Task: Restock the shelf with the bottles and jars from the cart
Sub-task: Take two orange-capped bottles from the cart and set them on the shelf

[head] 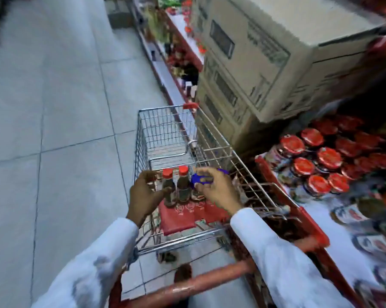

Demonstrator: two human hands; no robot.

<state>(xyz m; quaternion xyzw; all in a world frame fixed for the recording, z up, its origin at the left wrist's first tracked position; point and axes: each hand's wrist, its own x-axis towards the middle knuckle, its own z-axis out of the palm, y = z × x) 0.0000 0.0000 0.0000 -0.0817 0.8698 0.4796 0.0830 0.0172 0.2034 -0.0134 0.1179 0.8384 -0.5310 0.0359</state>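
In the wire cart (pixel 165 134) we find only a few dark, red-capped bottles (pixel 176 187) standing on its red child-seat flap (pixel 180 216); the main basket is empty. Our left hand (pixel 143 194) curls around the leftmost bottle; our right hand (pixel 216 190) hovers open beside the others. Open tiled floor (pixel 54 107) lies left; the shelf (pixel 334 247) of red-lidded jars (pixel 321 161) crowds the cart's right edge.

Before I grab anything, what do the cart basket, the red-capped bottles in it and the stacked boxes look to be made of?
Cart basket: bare shiny metal wire, judging by the silvery open grid.
Red-capped bottles: dark contents behind a clear, glossy wall, glass or plastic; the blur leaves it open. The caps look like red plastic.
Stacked boxes: matte tan printed cardboard with folded flaps.
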